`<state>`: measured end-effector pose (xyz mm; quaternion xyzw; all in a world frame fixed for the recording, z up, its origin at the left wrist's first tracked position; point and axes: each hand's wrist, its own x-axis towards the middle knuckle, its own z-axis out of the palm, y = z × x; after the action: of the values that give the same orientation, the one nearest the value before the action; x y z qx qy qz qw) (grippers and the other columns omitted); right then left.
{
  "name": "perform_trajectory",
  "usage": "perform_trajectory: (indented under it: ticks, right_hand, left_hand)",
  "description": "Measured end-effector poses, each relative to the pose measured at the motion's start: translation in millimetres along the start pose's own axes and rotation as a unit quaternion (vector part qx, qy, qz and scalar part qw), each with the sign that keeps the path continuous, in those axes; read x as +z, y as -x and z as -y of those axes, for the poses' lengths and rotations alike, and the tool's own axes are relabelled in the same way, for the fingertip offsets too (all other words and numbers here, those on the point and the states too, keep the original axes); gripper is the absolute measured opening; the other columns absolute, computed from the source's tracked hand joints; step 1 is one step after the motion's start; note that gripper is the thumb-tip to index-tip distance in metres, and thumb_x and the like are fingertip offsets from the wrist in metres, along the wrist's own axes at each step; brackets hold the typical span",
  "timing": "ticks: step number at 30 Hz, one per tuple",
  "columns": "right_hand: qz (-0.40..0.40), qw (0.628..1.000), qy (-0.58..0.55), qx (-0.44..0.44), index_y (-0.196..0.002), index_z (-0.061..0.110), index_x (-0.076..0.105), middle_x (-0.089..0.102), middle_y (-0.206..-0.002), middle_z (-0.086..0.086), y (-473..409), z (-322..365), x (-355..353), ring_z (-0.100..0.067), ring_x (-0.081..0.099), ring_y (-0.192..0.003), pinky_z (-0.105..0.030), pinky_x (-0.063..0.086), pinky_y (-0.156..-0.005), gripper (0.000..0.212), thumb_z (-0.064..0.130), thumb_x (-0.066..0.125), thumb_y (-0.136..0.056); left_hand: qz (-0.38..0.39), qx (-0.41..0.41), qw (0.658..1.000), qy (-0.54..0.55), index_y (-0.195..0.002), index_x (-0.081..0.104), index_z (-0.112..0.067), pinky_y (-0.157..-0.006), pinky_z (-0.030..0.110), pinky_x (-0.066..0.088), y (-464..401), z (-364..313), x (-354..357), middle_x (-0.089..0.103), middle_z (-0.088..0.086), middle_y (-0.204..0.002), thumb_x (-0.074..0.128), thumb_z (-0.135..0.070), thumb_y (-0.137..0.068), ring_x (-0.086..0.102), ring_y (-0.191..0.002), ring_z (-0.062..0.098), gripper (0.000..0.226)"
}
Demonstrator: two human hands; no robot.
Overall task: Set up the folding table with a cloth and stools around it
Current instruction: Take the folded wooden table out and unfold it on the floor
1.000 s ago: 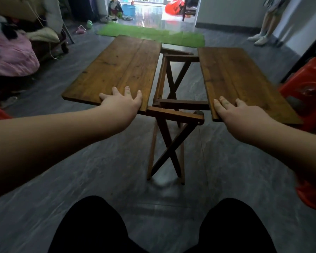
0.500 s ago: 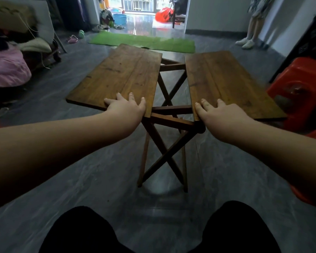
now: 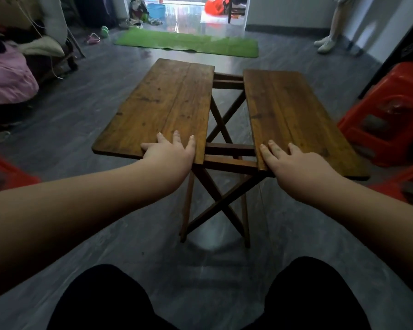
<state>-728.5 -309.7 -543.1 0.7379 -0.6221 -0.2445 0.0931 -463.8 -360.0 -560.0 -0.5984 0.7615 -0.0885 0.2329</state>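
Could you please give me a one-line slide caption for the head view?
Left hand and right hand rest on the folding table halves, gap between them.

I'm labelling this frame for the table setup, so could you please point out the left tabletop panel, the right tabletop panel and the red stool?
left tabletop panel [image 3: 167, 103], head view, middle of its top face.
right tabletop panel [image 3: 293, 110], head view, middle of its top face.
red stool [image 3: 389, 115], head view, its top surface.
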Motion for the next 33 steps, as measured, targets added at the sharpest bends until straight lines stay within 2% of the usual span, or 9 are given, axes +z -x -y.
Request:
perform_trajectory:
  ticks: [4,9,16,22,25,29,33]
  right_hand:
    - [-0.007,1.000,-0.007,0.004,-0.157,0.028,-0.014,-0.004,-0.168,-0.001,4,4,4,-0.036,0.019,-0.150,-0.049,0.052,-0.098,0.086,0.016,0.048,-0.098]
    - [-0.013,1.000,-0.027,-0.005,-0.158,0.027,-0.013,-0.003,-0.168,-0.003,5,13,7,-0.037,0.017,-0.151,-0.054,0.040,-0.110,0.085,0.018,0.048,-0.099]
    - [-0.008,0.999,-0.036,-0.026,-0.158,0.023,-0.013,-0.004,-0.168,-0.006,4,30,6,-0.039,0.014,-0.151,-0.055,0.038,-0.112,0.084,0.017,0.048,-0.100]
    - [-0.010,0.998,-0.037,-0.054,-0.158,0.024,-0.014,-0.004,-0.168,-0.008,-1,57,21,-0.042,0.018,-0.149,-0.055,0.042,-0.107,0.089,0.019,0.052,-0.098]
    - [-0.017,0.997,-0.047,-0.061,-0.157,0.025,-0.013,-0.002,-0.168,-0.007,-6,76,31,-0.042,0.019,-0.149,-0.056,0.043,-0.106,0.091,0.023,0.054,-0.097]
    - [-0.016,0.995,-0.068,-0.065,-0.158,0.024,-0.011,-0.002,-0.168,-0.009,-9,100,43,-0.043,0.017,-0.149,-0.057,0.039,-0.108,0.089,0.032,0.051,-0.096]
    - [-0.029,0.995,-0.079,-0.059,-0.159,0.025,-0.008,0.001,-0.168,-0.008,-10,111,54,-0.043,0.018,-0.149,-0.056,0.038,-0.109,0.089,0.038,0.053,-0.097]
  left_hand:
    - [-0.007,0.020,1.000,-0.010,-0.154,-0.016,-0.026,-0.088,0.073,0.042,2,-8,3,0.005,0.022,-0.163,0.074,-0.021,-0.081,0.023,-0.139,0.060,0.115]
    - [-0.015,0.038,0.999,0.010,-0.153,-0.015,-0.030,-0.093,0.070,0.042,1,-15,13,0.007,0.018,-0.164,0.072,-0.020,-0.083,0.021,-0.142,0.056,0.113]
    - [-0.021,0.051,0.998,0.032,-0.155,-0.014,-0.027,-0.102,0.069,0.039,8,-19,27,0.003,0.020,-0.164,0.064,-0.017,-0.091,0.018,-0.145,0.053,0.101]
    - [-0.032,0.060,0.997,0.030,-0.155,-0.015,-0.027,-0.097,0.064,0.045,10,-24,58,0.006,0.018,-0.165,0.059,-0.024,-0.094,0.022,-0.144,0.052,0.096]
    - [-0.037,0.047,0.997,0.040,-0.154,-0.015,-0.029,-0.093,0.062,0.044,9,-31,79,0.009,0.016,-0.165,0.065,-0.027,-0.090,0.025,-0.143,0.051,0.102]
    - [-0.019,0.031,0.998,0.048,-0.153,-0.016,-0.030,-0.091,0.062,0.042,10,-43,102,0.010,0.015,-0.165,0.081,-0.034,-0.075,0.024,-0.143,0.051,0.125]
    - [-0.061,0.033,0.996,0.059,-0.155,-0.007,-0.033,-0.088,0.060,0.042,14,-48,118,0.021,0.013,-0.164,0.076,-0.041,-0.078,0.032,-0.140,0.048,0.113]
